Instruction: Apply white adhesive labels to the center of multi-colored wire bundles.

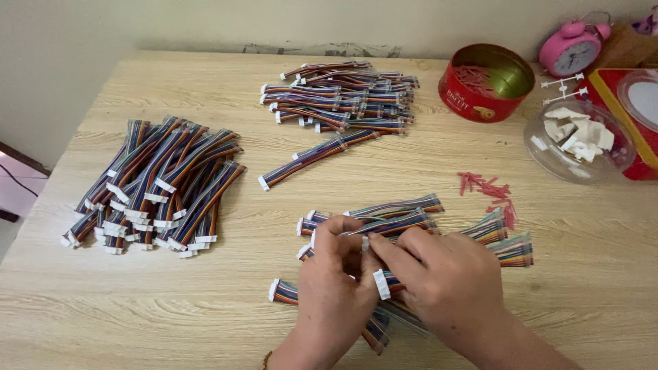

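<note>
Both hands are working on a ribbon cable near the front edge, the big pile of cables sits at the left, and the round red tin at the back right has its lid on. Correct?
Not quite. The head view shows the round red tin open, no lid on it, with small red pieces inside. The rest holds: the left hand and right hand are on a ribbon cable near the front edge, and the big pile of cables sits at the left.

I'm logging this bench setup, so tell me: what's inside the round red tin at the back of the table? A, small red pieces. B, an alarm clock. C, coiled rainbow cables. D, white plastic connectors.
A: the red tin holds a scatter of small red pieces against its shiny inner wall.
</note>
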